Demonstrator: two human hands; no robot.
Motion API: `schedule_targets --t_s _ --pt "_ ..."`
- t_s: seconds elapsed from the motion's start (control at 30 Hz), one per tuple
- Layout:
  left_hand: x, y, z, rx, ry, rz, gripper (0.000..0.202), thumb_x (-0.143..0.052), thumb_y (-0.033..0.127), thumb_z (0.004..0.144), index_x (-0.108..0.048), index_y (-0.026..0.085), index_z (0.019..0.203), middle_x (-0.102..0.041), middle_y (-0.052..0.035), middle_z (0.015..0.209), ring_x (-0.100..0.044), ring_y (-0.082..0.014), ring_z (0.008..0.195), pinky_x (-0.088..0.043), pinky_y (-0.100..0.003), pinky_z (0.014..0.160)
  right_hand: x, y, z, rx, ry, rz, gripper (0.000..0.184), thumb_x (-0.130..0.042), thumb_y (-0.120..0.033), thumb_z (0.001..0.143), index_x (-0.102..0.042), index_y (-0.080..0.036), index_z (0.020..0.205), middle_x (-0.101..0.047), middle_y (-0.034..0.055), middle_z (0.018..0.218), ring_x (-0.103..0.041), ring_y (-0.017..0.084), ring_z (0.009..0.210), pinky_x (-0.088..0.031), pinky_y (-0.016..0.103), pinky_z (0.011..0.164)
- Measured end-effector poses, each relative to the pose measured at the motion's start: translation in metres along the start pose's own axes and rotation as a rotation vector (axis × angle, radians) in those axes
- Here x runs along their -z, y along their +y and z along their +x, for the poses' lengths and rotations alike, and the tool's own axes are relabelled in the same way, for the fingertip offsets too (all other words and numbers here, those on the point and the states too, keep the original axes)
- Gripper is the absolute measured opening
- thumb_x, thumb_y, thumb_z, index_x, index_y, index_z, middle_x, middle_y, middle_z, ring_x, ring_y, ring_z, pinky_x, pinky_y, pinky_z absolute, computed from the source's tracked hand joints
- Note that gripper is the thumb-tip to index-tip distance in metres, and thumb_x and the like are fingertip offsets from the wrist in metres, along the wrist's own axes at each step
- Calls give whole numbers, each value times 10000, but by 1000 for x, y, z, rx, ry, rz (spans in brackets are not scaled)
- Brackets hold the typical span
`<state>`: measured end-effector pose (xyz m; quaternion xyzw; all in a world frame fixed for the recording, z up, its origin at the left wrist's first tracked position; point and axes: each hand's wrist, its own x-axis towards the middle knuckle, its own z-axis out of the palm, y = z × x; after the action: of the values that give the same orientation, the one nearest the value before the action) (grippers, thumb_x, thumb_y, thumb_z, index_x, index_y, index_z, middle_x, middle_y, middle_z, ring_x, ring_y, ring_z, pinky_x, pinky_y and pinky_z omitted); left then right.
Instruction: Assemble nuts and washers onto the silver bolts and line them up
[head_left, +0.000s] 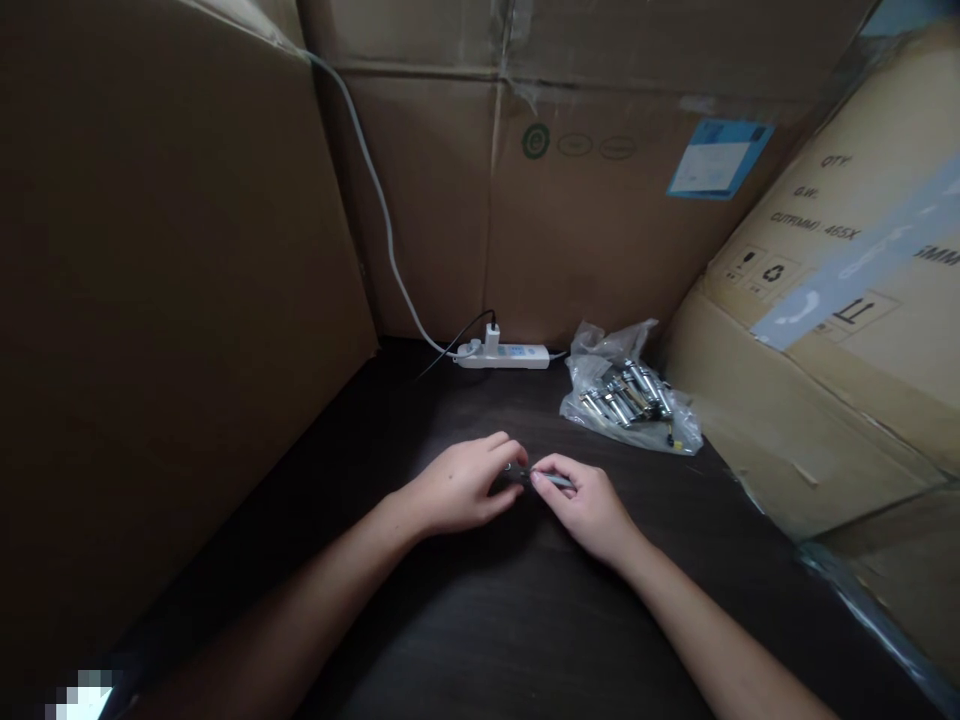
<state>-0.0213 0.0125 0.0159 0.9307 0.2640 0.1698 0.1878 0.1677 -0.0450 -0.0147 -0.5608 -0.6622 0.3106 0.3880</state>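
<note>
My left hand (463, 484) and my right hand (585, 503) meet over the dark table (480, 620), fingertips almost touching. A slim metal bolt (553, 481) lies across my right fingers, which are pinched on it. The thumb and fingers of my left hand are closed on a small shiny part (510, 468) at the bolt's left end; what it is I cannot make out. Behind my right hand lies a clear plastic bag (626, 392) holding several metal bolts.
Cardboard boxes wall in the table on the left (165, 300), at the back (570, 180) and on the right (840, 330). A white power strip (504, 354) with a plugged-in adapter and a white cable (375, 190) lies at the back.
</note>
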Motion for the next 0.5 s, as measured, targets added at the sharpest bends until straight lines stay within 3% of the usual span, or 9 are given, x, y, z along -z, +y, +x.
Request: schedule_targets --t_s 0.1,0.3,0.5 --pt "-3 8 0 -44 -9 -25 148 -513 257 850 -508 207 990 -567 -25 937 -561 -144 807 -412 -233 673 -1 0 -1 23 -62 71 243 -498 -341 843 -659 -171 906 -664 29 822 -609 153 737 -501 231 633" --pt "-10 4 0 -25 12 -71 149 -511 253 868 -492 207 1008 -593 -8 928 -569 -129 804 -418 -225 673 -3 -3 -2 26 -81 171 278 -493 -366 857 -662 -162 941 -666 37 847 -616 163 778 -507 244 667" --pt "-11 1 1 7 23 -69 114 -529 262 856 -507 205 952 -591 -15 922 -560 -142 835 -421 -242 698 0 -3 -1 16 -49 56 287 -470 -384 858 -650 -161 845 -642 22 766 -594 147 703 -488 227 621"
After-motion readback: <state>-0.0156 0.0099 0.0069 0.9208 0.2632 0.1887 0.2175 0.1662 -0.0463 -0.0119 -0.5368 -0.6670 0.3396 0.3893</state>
